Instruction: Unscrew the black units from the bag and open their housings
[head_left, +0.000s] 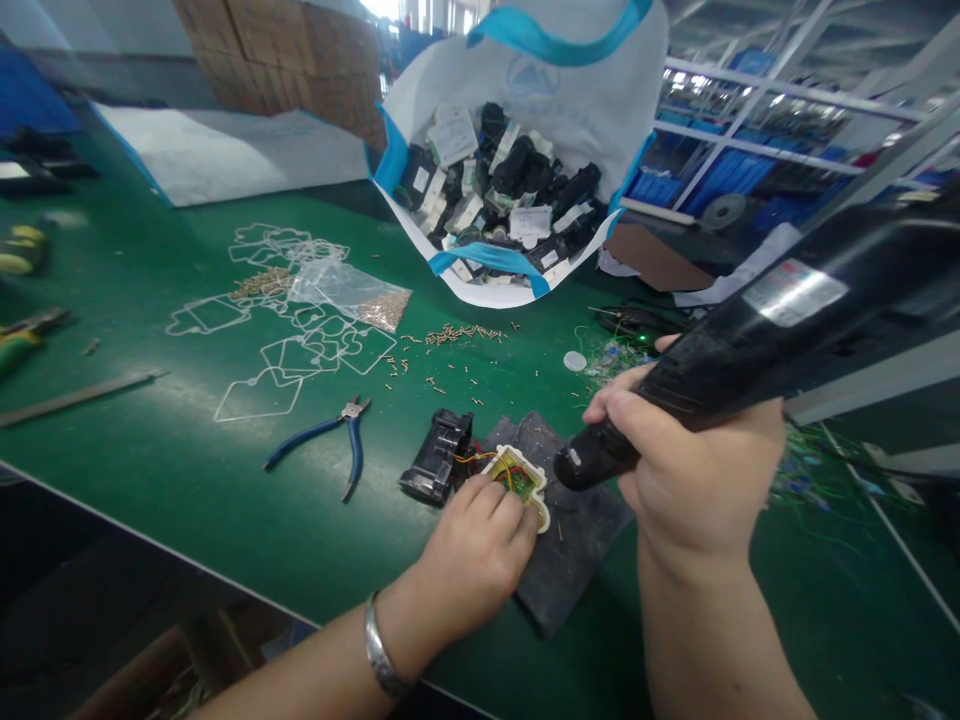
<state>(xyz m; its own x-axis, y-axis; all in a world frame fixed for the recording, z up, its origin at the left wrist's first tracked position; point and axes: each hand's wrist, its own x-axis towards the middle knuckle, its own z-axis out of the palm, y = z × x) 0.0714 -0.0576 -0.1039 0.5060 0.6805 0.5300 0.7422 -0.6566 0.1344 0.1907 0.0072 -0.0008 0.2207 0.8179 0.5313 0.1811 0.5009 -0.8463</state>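
Taking the white shell as the clock's centre, the green table (225, 490) spreads all around. At twelve, the white bag (592, 80) gapes toward the viewer, full of black and white parts (532, 175). At two lies the bulk of the black tool (750, 310), wrapped in the closed right hand (690, 450) at three; its narrow end slants down-left, above the mat. At seven, the left hand (480, 540) has its fingers bent close together over the shell; the fingertips are hidden, so I cannot tell whether they grip. The dark mat (566, 585) lies under the shell, reaching out to five. Thin pale frames (259, 416) lie loosely strewn at ten. Between nine and ten sit blue pliers (352, 410) and, nearer, a black housing (439, 458). Wires (480, 457) run from the housing into the shell (517, 475). Loose screws (465, 334) scatter at eleven.
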